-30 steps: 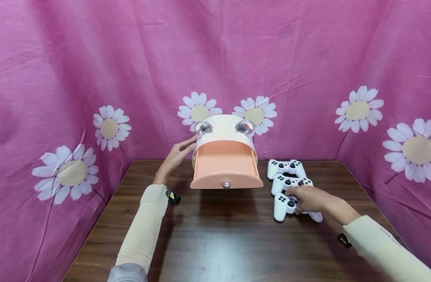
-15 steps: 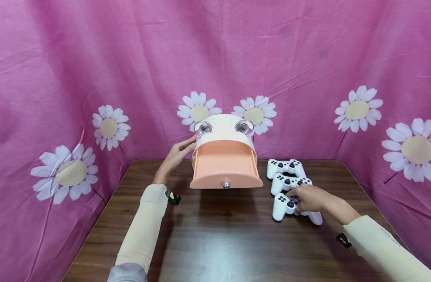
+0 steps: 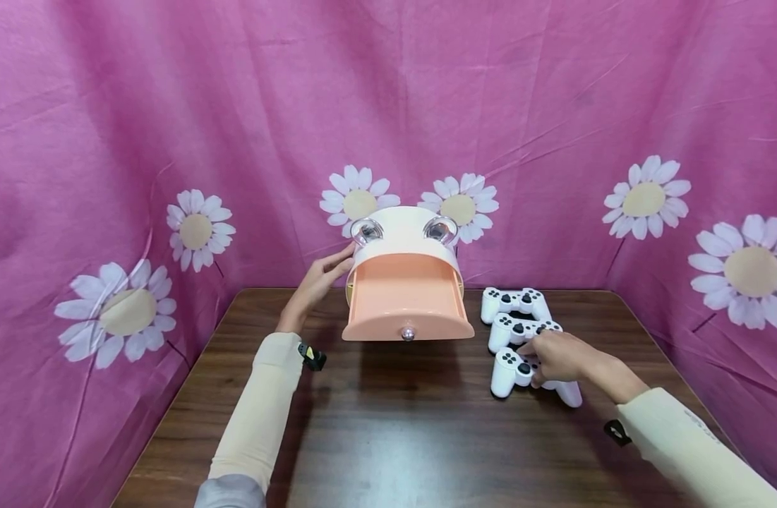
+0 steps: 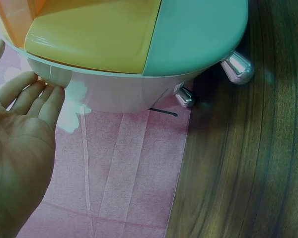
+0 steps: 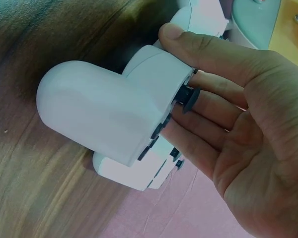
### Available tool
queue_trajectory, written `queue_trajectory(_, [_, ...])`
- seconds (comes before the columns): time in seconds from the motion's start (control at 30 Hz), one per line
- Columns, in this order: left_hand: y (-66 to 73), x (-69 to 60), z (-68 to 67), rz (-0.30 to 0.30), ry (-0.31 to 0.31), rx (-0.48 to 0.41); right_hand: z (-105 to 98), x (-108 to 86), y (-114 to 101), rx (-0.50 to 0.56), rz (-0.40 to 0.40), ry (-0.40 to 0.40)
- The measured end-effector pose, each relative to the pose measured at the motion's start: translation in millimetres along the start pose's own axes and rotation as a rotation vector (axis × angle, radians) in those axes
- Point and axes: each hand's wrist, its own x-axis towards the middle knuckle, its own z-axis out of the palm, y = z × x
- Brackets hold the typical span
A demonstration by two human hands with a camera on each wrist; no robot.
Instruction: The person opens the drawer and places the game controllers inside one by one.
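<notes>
In the head view a white, rounded cabinet with two clear bulging eyes has its top peach drawer pulled out. The left hand rests its fingertips against the cabinet's left side; in the left wrist view the fingers of that hand touch the white shell beside the yellow and green drawer fronts. At the right, the right hand grips the nearest white controller by its middle. The right wrist view shows the thumb and fingers of this hand on opposite sides of that controller.
Two more white controllers stand in a row behind the gripped one: a middle one and a far one. Pink cloth with daisies hangs behind and beside the brown wooden table.
</notes>
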Motion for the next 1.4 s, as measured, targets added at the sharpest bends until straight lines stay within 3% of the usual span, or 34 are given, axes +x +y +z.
queue_trajectory(0.17, [1.9, 0.9, -0.7, -0.038, -0.016, -0.003, -11, -1.1, -5, 0.013, 0.058, -0.015])
queue_trajectory(0.4, [5.8, 3.1, -2.3, -0.072, -0.042, -0.012, -46, 1.5, -14, 0.023, 0.134, -0.041])
queue_trajectory(0.53, [6.6, 2.3, -2.8, -0.078, -0.042, -0.014, -68, 6.4, -19, 0.012, 0.12, -0.031])
queue_trajectory(0.83, [1.6, -0.1, -3.3, -0.031, -0.009, 0.014, -113, 18.4, -30, -0.034, 0.078, 0.009])
queue_trajectory(1.2, [4.7, 3.9, -2.0, -0.074, -0.04, -0.014, -154, 31.1, -49, -0.036, 0.11, 0.007])
queue_trajectory(1.4, [3.3, 1.4, -0.4, -0.053, -0.024, -0.005, -172, 39.6, -58, -0.063, 0.063, 0.012])
